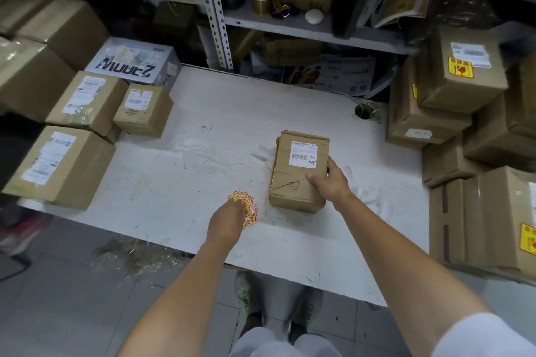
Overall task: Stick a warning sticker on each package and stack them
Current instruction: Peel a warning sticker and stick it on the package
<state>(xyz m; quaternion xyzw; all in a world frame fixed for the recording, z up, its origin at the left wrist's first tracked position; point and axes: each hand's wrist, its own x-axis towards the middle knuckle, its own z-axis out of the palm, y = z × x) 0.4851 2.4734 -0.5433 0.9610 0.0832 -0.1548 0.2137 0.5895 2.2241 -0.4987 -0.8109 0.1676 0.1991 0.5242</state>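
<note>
- package [293, 182] — brown cardboard, matt, creased, torn at one spot
- label [303, 153] — white paper, smooth
- stickers [249, 207] — printed paper, slight gloss
- table [203, 113] — white matt top, scuffed and scratched
- shelf post [216, 9] — grey perforated metal
- floor [72, 298] — smooth grey tiles

A parcel packing and storage room, crowded and dim. A scuffed white bench [220, 113] stands against grey slotted-metal shelving [215, 14] crammed with bags, flattened cardboard and a roll of tape [261, 0]. Sealed cardboard boxes [87, 101] with white barcode shipping labels crowd the bench's left end, beside a printed white retail carton [136, 61]. More boxes, the stacked boxes [429, 116], rise high at the right, some bearing yellow-and-red warning stickers [460, 67]. On the bench lie a taped brown package [295, 182] with its own shipping label and a loose sticker pile [250, 207] of the same kind. Scraps of clear plastic wrap [136, 255] litter the grey tiled floor [58, 298]
</note>
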